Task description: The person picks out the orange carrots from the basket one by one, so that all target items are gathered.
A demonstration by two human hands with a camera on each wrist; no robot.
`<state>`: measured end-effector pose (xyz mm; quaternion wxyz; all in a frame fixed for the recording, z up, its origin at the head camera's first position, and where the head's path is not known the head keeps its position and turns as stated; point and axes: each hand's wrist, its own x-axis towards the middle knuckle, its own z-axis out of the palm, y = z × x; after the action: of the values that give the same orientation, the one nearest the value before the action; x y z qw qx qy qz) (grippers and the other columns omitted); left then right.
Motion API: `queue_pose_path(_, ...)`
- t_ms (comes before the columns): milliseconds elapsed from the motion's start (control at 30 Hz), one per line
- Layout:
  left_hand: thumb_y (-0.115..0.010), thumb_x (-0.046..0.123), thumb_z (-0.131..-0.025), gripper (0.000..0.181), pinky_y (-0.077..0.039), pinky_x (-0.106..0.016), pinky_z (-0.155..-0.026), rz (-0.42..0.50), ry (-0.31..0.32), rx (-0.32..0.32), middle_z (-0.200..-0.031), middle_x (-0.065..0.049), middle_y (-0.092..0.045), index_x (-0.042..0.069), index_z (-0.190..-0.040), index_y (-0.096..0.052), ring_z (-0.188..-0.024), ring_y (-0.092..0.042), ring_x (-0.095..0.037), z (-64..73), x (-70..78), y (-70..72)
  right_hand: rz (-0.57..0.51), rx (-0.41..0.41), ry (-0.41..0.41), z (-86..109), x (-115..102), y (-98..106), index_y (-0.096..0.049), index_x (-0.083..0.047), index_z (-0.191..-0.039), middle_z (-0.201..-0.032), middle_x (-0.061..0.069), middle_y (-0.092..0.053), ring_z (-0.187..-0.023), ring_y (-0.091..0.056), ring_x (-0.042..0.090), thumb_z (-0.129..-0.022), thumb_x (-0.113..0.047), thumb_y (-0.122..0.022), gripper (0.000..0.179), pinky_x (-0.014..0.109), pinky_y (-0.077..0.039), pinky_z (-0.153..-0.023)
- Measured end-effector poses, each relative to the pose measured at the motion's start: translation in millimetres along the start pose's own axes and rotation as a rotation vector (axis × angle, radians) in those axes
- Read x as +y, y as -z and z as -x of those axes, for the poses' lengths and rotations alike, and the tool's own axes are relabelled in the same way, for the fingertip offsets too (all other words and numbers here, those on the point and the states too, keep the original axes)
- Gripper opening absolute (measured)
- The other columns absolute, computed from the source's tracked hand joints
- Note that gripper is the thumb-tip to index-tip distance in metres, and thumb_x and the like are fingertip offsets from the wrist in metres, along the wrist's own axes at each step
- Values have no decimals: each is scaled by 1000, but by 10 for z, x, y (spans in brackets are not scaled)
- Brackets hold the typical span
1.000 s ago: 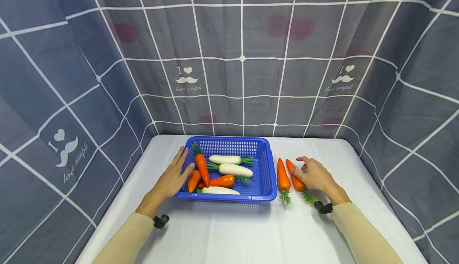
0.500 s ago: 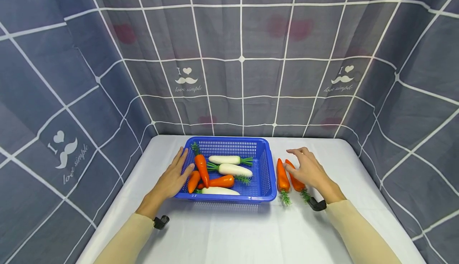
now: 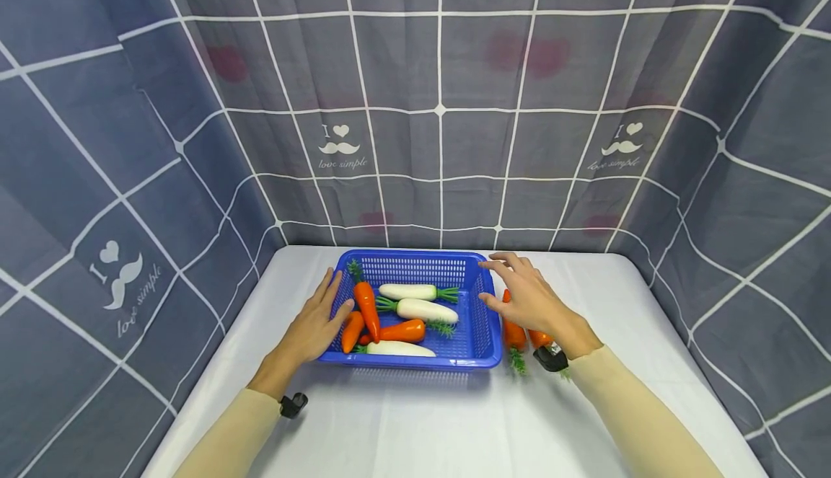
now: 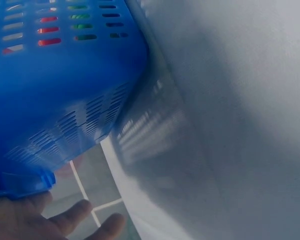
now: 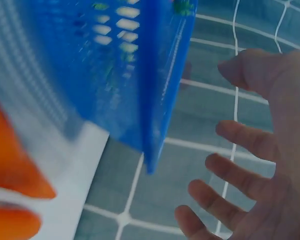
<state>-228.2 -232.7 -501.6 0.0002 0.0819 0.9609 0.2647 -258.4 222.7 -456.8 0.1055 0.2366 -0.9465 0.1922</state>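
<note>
A blue plastic basket (image 3: 477, 344) with slotted walls holds several carrots (image 3: 366, 305) and white radishes (image 3: 425, 310) with green tops. My left hand (image 3: 314, 326) rests on the basket's left rim, its fingers extended. In the left wrist view those fingers (image 4: 72, 217) lie against the rim. My right hand (image 3: 529, 298) hovers by the right rim, fingers spread and holding nothing; contact with the rim cannot be made out. Beneath that hand two carrots (image 3: 515, 337) lie on the table, partly hidden by it. The right wrist view shows both carrots (image 5: 10, 160) beside the basket wall (image 5: 110, 75).
A white cloth (image 3: 402, 420) covers the table. Grey-blue curtains with white grid lines (image 3: 402, 204) stand behind the table and at both sides. Each wrist wears a small black device (image 3: 293, 404).
My right hand has left the outer carrot and moved left to the basket's right side. The left hand, the basket and the two carrots on the table stay in place.
</note>
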Motion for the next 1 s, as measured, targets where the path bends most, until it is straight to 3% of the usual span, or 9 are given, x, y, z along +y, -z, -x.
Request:
queue_pose_path(233,-41,59,-124,83,-30,-91,-133,-12,-1,8,-200,-13,-1,18,-189,-12,-179,-24,-57,-12,8,1,2,-84,151,-220,-301,-48,-65,-21,-166,-172,15,-58,-150,-61,47,-106,-44,-85,68,74,-54,-124)
queue_pose_path(400,-42,57,-124,82,-28,-90,-134,-3,4,5,-200,-12,0,19,-190,-11,-179,-23,-56,-10,11,8,15,-200,237,-361,-508,-130,-59,-25,-171,-175,13,-55,-157,-57,46,-109,-45,-81,69,74,-52,-128)
queue_pose_path(567,-41,54,-125,81,-28,-84,-138,12,3,-5,-200,-14,2,18,-190,-9,-180,-21,-55,-8,2,9,-50,-314,298,-516,-704,-254,-58,-24,-172,-178,15,-53,-163,-54,46,-111,-41,-79,66,74,-46,-134)
queue_pose_path(733,-40,54,-126,80,-29,-82,-138,26,-4,-6,-199,-15,2,17,-190,-8,-180,-22,-53,-18,-9,6,-77,-383,347,-703,-855,-448,-60,-24,-170,-177,17,-53,-162,-56,44,-110,-37,-82,65,69,-47,-136)
queue_pose_path(867,-39,55,-126,80,-30,-85,-136,43,2,-10,-200,-13,3,19,-190,-8,-180,-24,-52,-22,-13,-6,-81,-428,376,-862,-954,-580,-59,-25,-172,-180,16,-50,-164,-54,42,-111,-35,-82,66,64,-50,-136)
queue_pose_path(1000,-38,56,-126,80,-30,-90,-133,43,4,-11,-200,-11,4,20,-190,-7,-179,-27,-53,-22,-18,-18,-59,-458,417,-998,-1014,-720,-54,-25,-176,-185,14,-45,-169,-49,43,-111,-33,-81,70,65,-45,-140)
